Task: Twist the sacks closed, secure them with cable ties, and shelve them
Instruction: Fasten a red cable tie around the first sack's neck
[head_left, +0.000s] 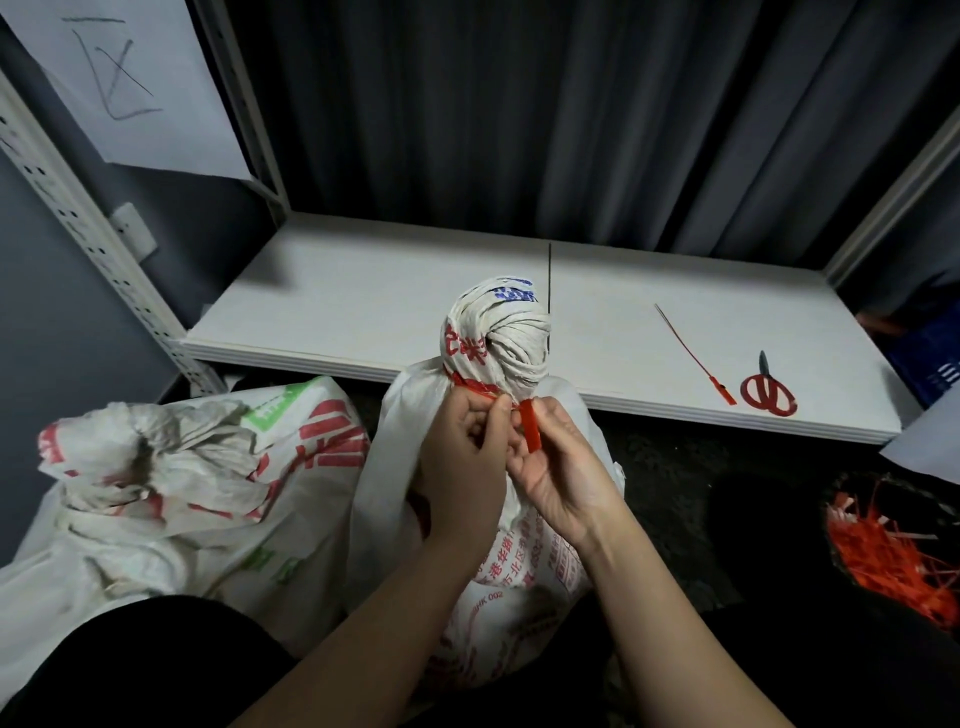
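upright white sack (519, 551), neck twisted, red cable tie (531, 430) around it

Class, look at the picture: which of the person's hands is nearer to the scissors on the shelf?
Right. The right hand pinches the red cable tie at the sack's neck, on the side toward the scissors. The left hand holds the tie farther left.

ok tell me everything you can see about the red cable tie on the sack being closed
The red cable tie looks like thin plastic: a narrow strap looped round the twisted neck of the white woven sack, below the bunched top, ending in a flat rectangular tag. The left hand pinches the strap by the neck; the right hand holds the tag, which hangs roughly upright. Whether it is fully tightened cannot be told.
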